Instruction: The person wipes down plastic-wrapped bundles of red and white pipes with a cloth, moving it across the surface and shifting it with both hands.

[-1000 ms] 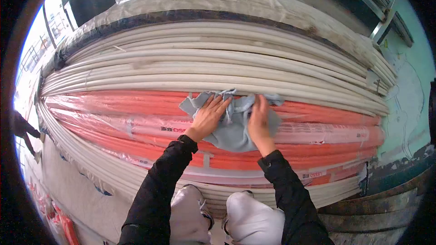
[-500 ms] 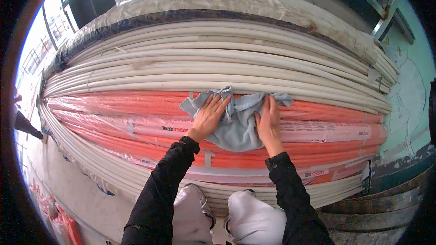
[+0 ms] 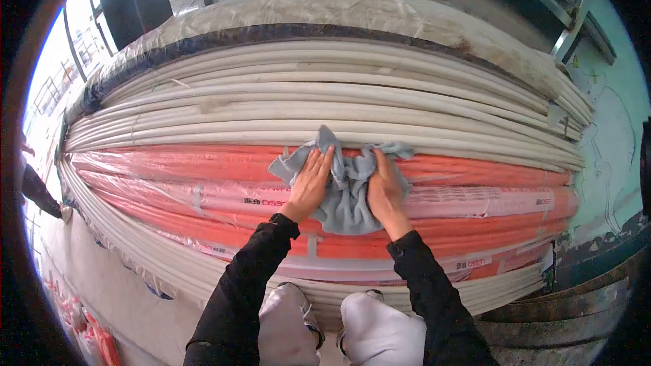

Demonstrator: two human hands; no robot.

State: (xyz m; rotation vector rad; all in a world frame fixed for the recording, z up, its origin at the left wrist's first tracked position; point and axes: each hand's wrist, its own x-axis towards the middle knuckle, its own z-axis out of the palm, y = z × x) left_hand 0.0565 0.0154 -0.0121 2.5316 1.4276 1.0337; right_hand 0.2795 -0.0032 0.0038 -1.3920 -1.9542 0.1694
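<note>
A crumpled blue-grey cloth [image 3: 346, 200] lies on a bundle of red pipes [image 3: 271, 159] wrapped in clear plastic. My left hand [image 3: 310, 186] rests on the cloth's left part, fingers stretched out and pointing away from me. On the right side, my right hand [image 3: 386, 193] presses against the cloth, its fingers also extended. Folds of cloth bunch up between the two hands. Neither hand is closed around the fabric; the thumbs are partly hidden.
Long cream-white pipes [image 3: 271, 115] lie stacked behind the red bundle, and more white pipes run in front of it. Behind them sits a dusty plastic-covered roll [image 3: 291, 13]. Dark curved pieces [image 3: 556, 325] are at lower right, beside a green wall [image 3: 607, 156]. A person's dark-clothed leg [image 3: 41, 190] shows at far left.
My right hand has moved left and slightly toward me, closer to my left hand. The cloth between them has bunched up and become narrower. My left hand has shifted slightly.
</note>
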